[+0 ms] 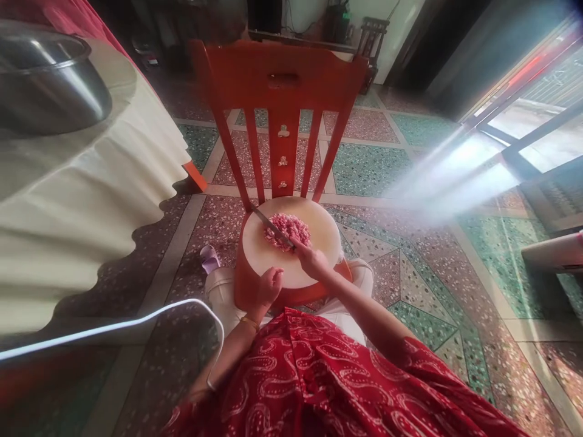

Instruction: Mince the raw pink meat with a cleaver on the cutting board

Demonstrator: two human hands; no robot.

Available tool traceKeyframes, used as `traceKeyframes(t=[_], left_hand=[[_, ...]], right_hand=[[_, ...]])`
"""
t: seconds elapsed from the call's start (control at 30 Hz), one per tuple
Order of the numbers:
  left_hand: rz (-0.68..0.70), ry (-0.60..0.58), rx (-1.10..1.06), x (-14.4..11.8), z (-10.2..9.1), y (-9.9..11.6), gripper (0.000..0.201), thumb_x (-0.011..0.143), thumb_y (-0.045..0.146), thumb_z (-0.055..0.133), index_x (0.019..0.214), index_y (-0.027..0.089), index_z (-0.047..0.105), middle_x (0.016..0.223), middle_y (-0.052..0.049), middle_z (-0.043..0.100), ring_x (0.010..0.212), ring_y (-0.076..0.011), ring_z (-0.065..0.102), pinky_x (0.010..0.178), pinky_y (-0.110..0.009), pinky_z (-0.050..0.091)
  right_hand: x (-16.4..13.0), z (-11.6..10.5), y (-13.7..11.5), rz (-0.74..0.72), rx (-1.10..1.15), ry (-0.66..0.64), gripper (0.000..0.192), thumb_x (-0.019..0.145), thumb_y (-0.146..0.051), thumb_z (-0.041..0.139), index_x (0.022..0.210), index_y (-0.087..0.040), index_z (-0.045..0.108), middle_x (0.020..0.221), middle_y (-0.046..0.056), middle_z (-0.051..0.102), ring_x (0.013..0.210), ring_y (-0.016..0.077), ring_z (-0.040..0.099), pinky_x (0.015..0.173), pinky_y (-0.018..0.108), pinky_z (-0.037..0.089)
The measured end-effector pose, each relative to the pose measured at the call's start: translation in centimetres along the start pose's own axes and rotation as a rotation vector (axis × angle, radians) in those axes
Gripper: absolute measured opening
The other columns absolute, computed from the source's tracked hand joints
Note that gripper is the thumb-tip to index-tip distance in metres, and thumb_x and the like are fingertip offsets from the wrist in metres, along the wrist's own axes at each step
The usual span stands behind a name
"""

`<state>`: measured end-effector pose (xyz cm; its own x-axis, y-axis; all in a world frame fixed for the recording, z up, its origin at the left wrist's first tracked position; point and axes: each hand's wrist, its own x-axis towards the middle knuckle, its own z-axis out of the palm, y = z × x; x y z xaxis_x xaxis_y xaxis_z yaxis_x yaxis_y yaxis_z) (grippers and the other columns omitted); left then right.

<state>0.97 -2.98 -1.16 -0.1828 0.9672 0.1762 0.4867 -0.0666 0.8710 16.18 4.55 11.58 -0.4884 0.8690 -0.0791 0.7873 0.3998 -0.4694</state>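
I am seeing the right hand (314, 262) closing around the handle of a knife (273, 229), just right of the frame's center. Its blade is slanting toward the upper left, crossing 1 mound of minced meat (296, 228). That meat is sitting mid-frame on a round board (321, 227), which is resting on a red chair (319, 70). I am viewing the left hand (271, 285) curling, fingers drawn in, near the board's lower-left rim. At upper left, a steel pot (54, 97) is standing.
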Motion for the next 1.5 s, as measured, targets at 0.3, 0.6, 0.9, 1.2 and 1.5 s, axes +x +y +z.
traceKeyframes(t=[0.3, 0.6, 0.9, 1.2, 1.5], left_hand=[[-0.048, -0.018, -0.02, -0.5, -0.3, 0.1, 0.019, 0.082, 0.026, 0.045, 0.086, 0.019, 0.061, 0.079, -0.004, 0.067, 0.073, -0.0152, 0.062, 0.07, -0.028, 0.05], [-0.052, -0.018, 0.003, -0.6, -0.1, 0.2, 0.02, 0.083, 0.029, 0.044, 0.086, 0.02, 0.062, 0.079, -0.005, 0.067, 0.072, -0.0172, 0.062, 0.067, -0.03, 0.05], [-0.058, -0.02, 0.011, -0.6, 0.0, 0.0, 0.02, 0.083, 0.03, 0.045, 0.084, 0.022, 0.062, 0.081, -0.006, 0.067, 0.075, -0.019, 0.061, 0.069, -0.032, 0.05], [-0.059, -0.021, 0.005, -0.7, 0.1, 0.0, 0.02, 0.082, 0.028, 0.044, 0.085, 0.021, 0.062, 0.083, -0.007, 0.066, 0.075, -0.0188, 0.061, 0.07, -0.032, 0.05], [-0.054, -0.032, 0.014, -0.7, 0.1, 0.1, 0.019, 0.082, 0.027, 0.044, 0.084, 0.02, 0.062, 0.083, -0.008, 0.067, 0.077, -0.0194, 0.061, 0.072, -0.032, 0.049]], right_hand=[[-0.4, 1.4, 0.8, 0.062, -0.029, -0.108, 0.045, 0.094, -0.03, 0.035, 0.139, -0.026, 0.041, 0.099, 0.008, 0.07, 0.08, 0.0211, 0.067, 0.07, 0.027, 0.05], [-1.1, 1.4, 0.7, 0.023, 0.046, -0.035, 0.046, 0.094, -0.03, 0.033, 0.14, -0.024, 0.039, 0.106, 0.009, 0.068, 0.086, 0.021, 0.067, 0.073, 0.028, 0.05], [-1.9, 1.6, -0.1, -0.049, -0.026, 0.014, 0.047, 0.097, -0.034, 0.029, 0.143, -0.026, 0.033, 0.096, 0.007, 0.071, 0.082, 0.0199, 0.067, 0.069, 0.024, 0.047], [-2.4, 1.1, 0.3, -0.038, 0.056, 0.064, 0.047, 0.097, -0.034, 0.025, 0.143, -0.025, 0.034, 0.092, 0.006, 0.071, 0.077, 0.0186, 0.066, 0.069, 0.024, 0.047], [-2.7, 2.1, 1.6, 0.013, 0.063, -0.003, 0.045, 0.097, -0.035, 0.028, 0.141, -0.027, 0.037, 0.094, 0.004, 0.072, 0.08, 0.0185, 0.068, 0.069, 0.024, 0.048]])
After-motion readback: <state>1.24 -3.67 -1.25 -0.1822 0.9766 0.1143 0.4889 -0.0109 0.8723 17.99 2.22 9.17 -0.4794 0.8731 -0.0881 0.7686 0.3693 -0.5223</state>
